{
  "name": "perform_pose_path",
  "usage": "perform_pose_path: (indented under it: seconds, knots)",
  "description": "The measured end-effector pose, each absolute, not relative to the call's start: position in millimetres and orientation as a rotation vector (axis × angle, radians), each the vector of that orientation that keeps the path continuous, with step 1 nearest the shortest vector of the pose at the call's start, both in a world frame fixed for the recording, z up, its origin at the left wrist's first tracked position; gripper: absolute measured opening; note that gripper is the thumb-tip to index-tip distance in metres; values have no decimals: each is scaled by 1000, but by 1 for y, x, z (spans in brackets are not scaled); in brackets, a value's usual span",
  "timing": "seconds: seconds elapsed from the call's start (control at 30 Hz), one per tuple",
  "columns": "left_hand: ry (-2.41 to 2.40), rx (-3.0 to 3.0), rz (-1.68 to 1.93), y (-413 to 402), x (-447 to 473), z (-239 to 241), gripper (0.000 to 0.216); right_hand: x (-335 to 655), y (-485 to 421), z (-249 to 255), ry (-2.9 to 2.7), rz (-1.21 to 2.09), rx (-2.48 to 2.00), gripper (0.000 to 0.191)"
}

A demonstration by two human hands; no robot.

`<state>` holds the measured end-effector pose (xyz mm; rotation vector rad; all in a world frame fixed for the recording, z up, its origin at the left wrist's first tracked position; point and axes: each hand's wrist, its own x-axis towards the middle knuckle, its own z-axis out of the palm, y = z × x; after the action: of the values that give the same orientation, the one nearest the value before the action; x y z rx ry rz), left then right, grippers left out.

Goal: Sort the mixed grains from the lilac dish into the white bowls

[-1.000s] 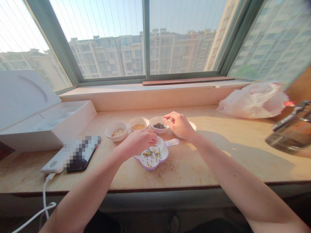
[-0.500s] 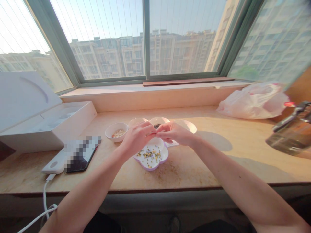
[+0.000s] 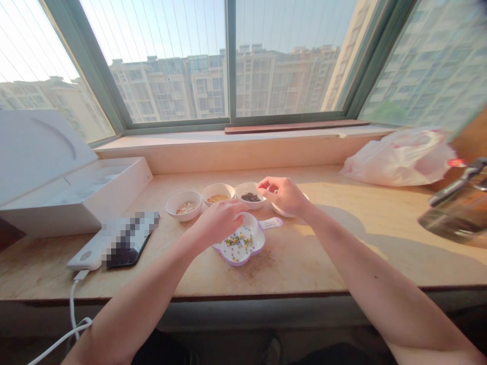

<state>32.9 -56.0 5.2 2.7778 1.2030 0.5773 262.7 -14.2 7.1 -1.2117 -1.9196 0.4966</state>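
Though curled low over the flower dish [image 3: 243, 244], hard to tell if gripping anything: left hand [image 3: 218, 220], touching the dish's far edge. Just behind and to the right, right hand [image 3: 285, 195], fingertips pinched shut above the bowl of dark beans [image 3: 249, 197]. Left of that, bowl of yellow grains [image 3: 217, 194], then bowl of pale bits [image 3: 184, 205].

Lilac flower dish [image 3: 236, 261] holds mixed beans [image 3: 239, 241]; dark-seed bowl [image 3: 250, 196] behind.
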Motion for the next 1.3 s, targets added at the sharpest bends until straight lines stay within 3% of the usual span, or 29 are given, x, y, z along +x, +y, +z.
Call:
perform_pose_path:
  seconds: [0.17,0.47,0.8,1.3]
  knots:
    - [929,2806,189,-60,35,2,9,294,7,10,-2012,149,-1499,20]
    - [1007,2919,-12,-68,47,-5,17,327,25,2,-2106,67,-1854,20]
    - [1015,3027,19,-63,54,-24,25,321,24,-1,-2120,91,-1841,25]
    - [1031,2963,104,-63,52,-9,23,319,22,0,-2080,52,-1815,23]
